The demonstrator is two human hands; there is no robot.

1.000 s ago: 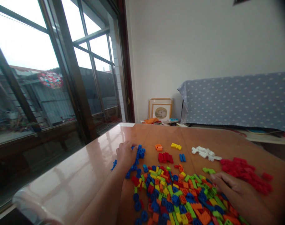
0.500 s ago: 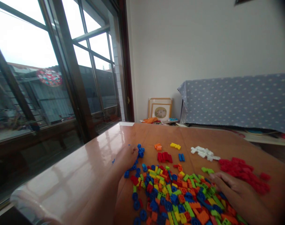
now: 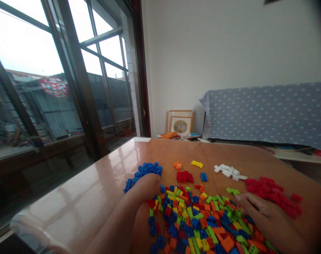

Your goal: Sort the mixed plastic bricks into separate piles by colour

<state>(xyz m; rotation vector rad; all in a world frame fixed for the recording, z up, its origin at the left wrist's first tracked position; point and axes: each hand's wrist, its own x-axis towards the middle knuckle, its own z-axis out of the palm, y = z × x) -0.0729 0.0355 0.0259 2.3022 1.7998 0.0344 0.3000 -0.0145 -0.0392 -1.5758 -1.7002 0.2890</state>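
Observation:
My left hand (image 3: 149, 186) is between a pile of small blue toy bricks (image 3: 147, 170) and the left edge of a mixed heap of colourful toy bricks (image 3: 192, 218). Its back faces me, and its fingers are hidden behind it. At the heap's right side rests my right hand (image 3: 260, 209), fingers curled with thumb and forefinger together. Whatever it may hold is out of sight. Just beyond its fingertips lie a few lime green bricks (image 3: 232, 191). A pile of red bricks (image 3: 271, 194) is to its right.
Small groups of orange bricks (image 3: 177, 165), yellow bricks (image 3: 197, 164), dark red bricks (image 3: 185, 176), blue bricks (image 3: 203, 176) and white bricks (image 3: 227, 171) lie across the glossy brown table (image 3: 97, 197). A window stands at left; a dotted cloth (image 3: 266, 114) hangs behind.
My left hand has moved from over the blue pile back toward me, to the mixed heap's edge, uncovering the blue pile. My right hand has stayed nearly still.

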